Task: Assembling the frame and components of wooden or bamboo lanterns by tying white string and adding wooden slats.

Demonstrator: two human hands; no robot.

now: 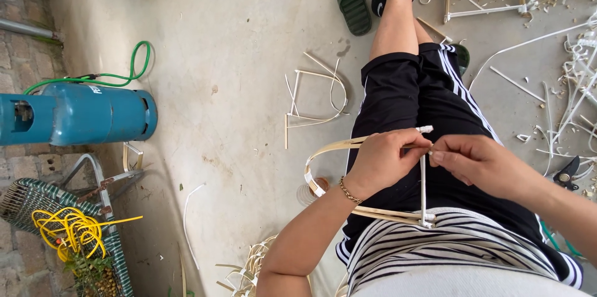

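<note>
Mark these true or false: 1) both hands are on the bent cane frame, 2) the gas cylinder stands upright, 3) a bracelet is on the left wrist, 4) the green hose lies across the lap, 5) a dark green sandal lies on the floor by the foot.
1) True: the left hand and right hand pinch the bent cane frame at its white binding.
2) False: the blue gas cylinder lies on its side.
3) True: a gold bracelet is on the left wrist.
4) False: the green hose curls on the floor by the cylinder.
5) True: the sandal lies beside the foot.

Blue gas cylinder (78, 113) with green hose (134, 67); green sandal (352, 0); yellow cord (71, 228); pruning shears (567, 172).
</note>
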